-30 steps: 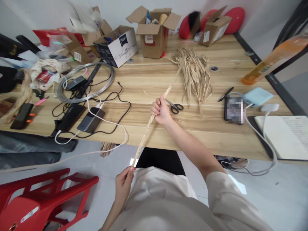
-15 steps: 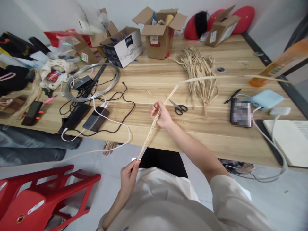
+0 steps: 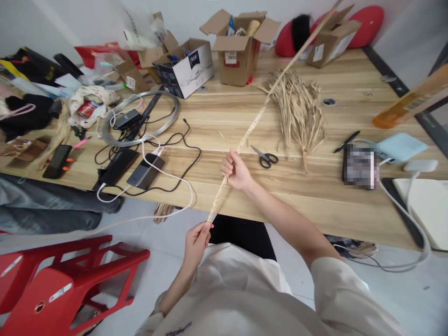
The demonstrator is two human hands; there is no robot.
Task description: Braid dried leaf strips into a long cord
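A pale braided straw strip [image 3: 253,126] runs slantwise up from the table's front edge, its far part narrowing into a loose flat strand. My left hand [image 3: 197,240] pinches its lower end just off the table edge. Farther up, the fingers of my right hand [image 3: 235,171] are wrapped round its middle. Small scissors [image 3: 265,158] with black handles lie on the table to the right of my right hand. A bundle of dry straw leaves [image 3: 297,112] lies beyond the scissors, partly crossed by the strand.
Cardboard boxes [image 3: 234,58] stand at the back of the wooden table [image 3: 224,119]. Power banks [image 3: 145,171], cables and a wire coil [image 3: 107,135] lie left. A blurred-out item [image 3: 360,166], an orange bottle [image 3: 392,112] and a notebook [image 3: 429,205] are right. Red stools [image 3: 45,298] stand lower left.
The loose far end of the strip has swung from lying out to the right to pointing up and away. My right hand stays closed round the strip; the view has shifted slightly.
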